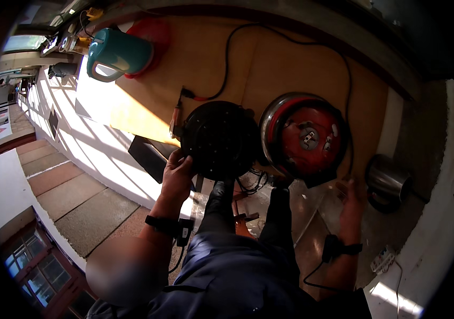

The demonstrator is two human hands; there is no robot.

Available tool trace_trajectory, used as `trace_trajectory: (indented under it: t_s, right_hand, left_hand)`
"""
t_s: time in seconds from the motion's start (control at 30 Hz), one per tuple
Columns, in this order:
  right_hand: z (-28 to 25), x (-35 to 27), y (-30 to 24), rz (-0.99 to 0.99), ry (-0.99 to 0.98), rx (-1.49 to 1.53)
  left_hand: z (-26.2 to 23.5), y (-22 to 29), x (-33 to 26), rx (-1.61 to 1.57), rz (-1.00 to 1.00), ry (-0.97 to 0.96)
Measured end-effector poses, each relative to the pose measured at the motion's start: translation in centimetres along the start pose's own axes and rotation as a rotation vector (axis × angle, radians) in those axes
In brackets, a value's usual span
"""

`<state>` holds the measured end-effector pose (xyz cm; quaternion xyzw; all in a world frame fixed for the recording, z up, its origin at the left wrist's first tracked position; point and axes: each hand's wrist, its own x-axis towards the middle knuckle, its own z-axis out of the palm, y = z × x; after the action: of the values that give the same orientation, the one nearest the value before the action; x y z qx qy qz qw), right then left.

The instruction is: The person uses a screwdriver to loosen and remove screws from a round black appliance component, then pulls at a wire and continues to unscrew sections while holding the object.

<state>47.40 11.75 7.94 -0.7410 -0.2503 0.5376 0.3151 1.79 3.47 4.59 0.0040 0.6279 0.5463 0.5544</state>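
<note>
My left hand [178, 173] grips the near left edge of a round black plate with small holes [219, 138], its thumb on top. To the right lies a round red appliance [312, 139] with a black rim and a steel band, its worn underside facing up. My right hand [350, 192] hovers by the appliance's lower right side, fingers apart and in shade; nothing shows in it. A black cable [350, 80] curves around the table and drops close to those fingers. A slim orange-handled tool [176, 118] lies at the plate's left.
On the brown tabletop [290, 64], a teal kettle [120, 53] stands far left against a red round thing [155, 40]. A steel kettle [389, 178] is on the right. Loose black wires [256, 183] hang between my knees and the table. A white power strip [383, 259] lies lower right.
</note>
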Motion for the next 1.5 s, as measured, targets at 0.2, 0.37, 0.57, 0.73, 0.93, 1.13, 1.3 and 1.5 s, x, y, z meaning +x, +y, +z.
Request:
trace_trajectory:
  t_s: [0.2,0.37,0.57,0.73,0.93,1.13,1.3,1.5]
  right_hand:
    - [1.8,-0.9,-2.3,-0.133,-0.102,-0.031]
    - [4.2,-2.5,-2.5,-0.172,-0.377,-0.043]
    - [4.8,-2.9,-0.5,-0.161,-0.480,-0.081]
    - [4.0,-3.3,1.4,-0.082,-0.367,-0.118]
    - [3.3,-2.5,0.7,-0.212,-0.226,-0.355]
    - [2.4,1.4,-0.1,-0.379,-0.129,-0.497]
    - [3.7,5.2,-1.8,-0.471,-0.076,-0.547]
    - [5.2,7.0,-5.7,-0.565,-0.063,-0.717]
  left_hand:
    - [1.6,0.7,-1.8,-0.006,0.007,-0.095]
    - [3.4,-0.2,-2.4,0.042,-0.038,-0.170]
    - [5.7,-1.8,-4.0,0.088,-0.096,-0.318]
    - [6.9,-3.6,-4.9,0.125,-0.171,-0.391]
    - [11.0,-3.9,-5.1,0.228,-0.123,-0.396]
    - [13.9,-3.3,-2.6,0.812,0.069,-0.322]
    - [17.1,-3.3,-1.0,0.886,0.215,-0.290]
    - [18.5,-3.6,0.2,0.971,0.268,-0.261]
